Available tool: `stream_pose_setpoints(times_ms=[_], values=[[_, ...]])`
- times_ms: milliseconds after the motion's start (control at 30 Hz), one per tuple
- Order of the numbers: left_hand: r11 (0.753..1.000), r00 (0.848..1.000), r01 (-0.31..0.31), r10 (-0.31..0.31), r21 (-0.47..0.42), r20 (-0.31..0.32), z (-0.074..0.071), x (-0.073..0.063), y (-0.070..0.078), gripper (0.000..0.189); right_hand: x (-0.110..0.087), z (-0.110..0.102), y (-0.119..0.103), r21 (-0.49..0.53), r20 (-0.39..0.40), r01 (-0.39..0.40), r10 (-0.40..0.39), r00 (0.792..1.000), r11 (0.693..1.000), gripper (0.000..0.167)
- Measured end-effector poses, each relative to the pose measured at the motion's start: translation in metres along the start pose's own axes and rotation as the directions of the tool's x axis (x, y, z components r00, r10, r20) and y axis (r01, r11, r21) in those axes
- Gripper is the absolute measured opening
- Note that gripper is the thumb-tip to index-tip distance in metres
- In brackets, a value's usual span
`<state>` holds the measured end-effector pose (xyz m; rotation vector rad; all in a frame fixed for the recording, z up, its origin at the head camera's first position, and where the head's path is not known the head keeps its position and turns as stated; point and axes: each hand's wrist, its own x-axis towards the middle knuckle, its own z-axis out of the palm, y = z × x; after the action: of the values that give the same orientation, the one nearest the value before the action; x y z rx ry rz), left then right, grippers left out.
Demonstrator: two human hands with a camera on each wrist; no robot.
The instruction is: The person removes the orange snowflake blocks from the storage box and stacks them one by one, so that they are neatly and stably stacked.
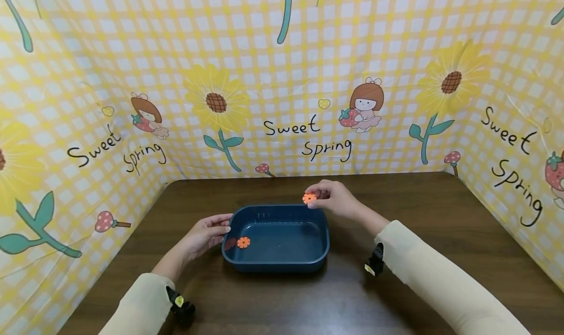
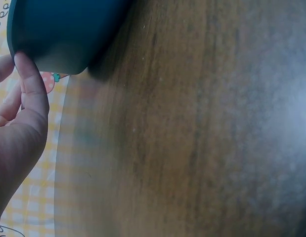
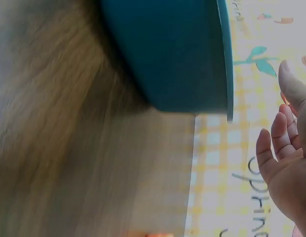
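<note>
A dark blue rectangular basin (image 1: 282, 265) with rounded corners stands on the wooden table. My left hand (image 1: 206, 233) pinches its left rim between thumb and fingers; the left wrist view shows the fingertips (image 2: 25, 61) at the basin's edge (image 2: 68, 34). Over the back right corner, my right hand (image 1: 337, 198) holds an orange notched flower-shaped disc (image 1: 310, 198) between thumb and fingertips. Another orange disc (image 1: 244, 242) lies inside at the left end, with a reddish reflection on the wall beside it. In the right wrist view, my right hand (image 3: 291, 153) is beside the basin (image 3: 177, 59), the disc mostly hidden.
Brown wooden table (image 1: 387, 305) surrounds the basin. A yellow checked cloth (image 1: 282, 70) printed with flowers and lettering rises behind the table and along both sides. Black wrist cameras hang below both cuffs. A sliver of orange shows at the right wrist view's bottom edge.
</note>
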<state>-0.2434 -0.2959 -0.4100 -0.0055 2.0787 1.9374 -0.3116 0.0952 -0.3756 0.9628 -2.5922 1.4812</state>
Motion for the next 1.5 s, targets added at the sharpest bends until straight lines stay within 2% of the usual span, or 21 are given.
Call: stream_pose_setpoints(times_ms=[333, 567, 833, 1000, 1067, 1267, 1300, 1500], values=[[1.000, 1.000, -0.002, 0.002, -0.001, 0.004, 0.000, 0.000, 0.000, 0.052, -0.021, -0.026, 0.023, 0.021, -0.124, -0.046, 0.048, 0.991, 0.999, 0.029], [1.000, 1.000, 0.003, -0.003, -0.006, 0.002, 0.001, -0.001, 0.000, 0.052, -0.034, -0.042, 0.042, 0.068, -0.160, -0.153, 0.162, 0.974, 0.986, 0.032], [1.000, 1.000, -0.001, 0.001, -0.002, 0.010, 0.001, -0.001, 0.001, 0.051, -0.046, -0.049, 0.070, 0.070, -0.195, -0.204, 0.214, 0.957, 0.977, 0.034], [1.000, 1.000, 0.002, -0.002, 0.001, 0.006, 0.000, 0.000, 0.001, 0.051, -0.053, -0.052, 0.084, 0.070, -0.195, -0.242, 0.251, 0.948, 0.968, 0.035], [1.000, 1.000, 0.002, -0.002, 0.000, 0.006, 0.000, 0.000, 0.001, 0.051, -0.056, -0.053, 0.082, 0.066, -0.188, -0.240, 0.248, 0.950, 0.969, 0.035], [1.000, 1.000, 0.007, -0.007, -0.002, 0.000, 0.001, 0.000, 0.001, 0.052, -0.060, -0.056, 0.094, 0.064, -0.172, -0.257, 0.264, 0.949, 0.964, 0.034], [1.000, 1.000, 0.008, -0.008, -0.002, -0.002, 0.001, -0.001, 0.001, 0.052, -0.060, -0.055, 0.102, 0.065, -0.170, -0.263, 0.270, 0.948, 0.963, 0.034], [1.000, 1.000, 0.005, -0.005, -0.003, -0.003, 0.000, -0.001, 0.000, 0.053, -0.062, -0.055, 0.105, 0.071, -0.150, -0.292, 0.299, 0.942, 0.954, 0.035]])
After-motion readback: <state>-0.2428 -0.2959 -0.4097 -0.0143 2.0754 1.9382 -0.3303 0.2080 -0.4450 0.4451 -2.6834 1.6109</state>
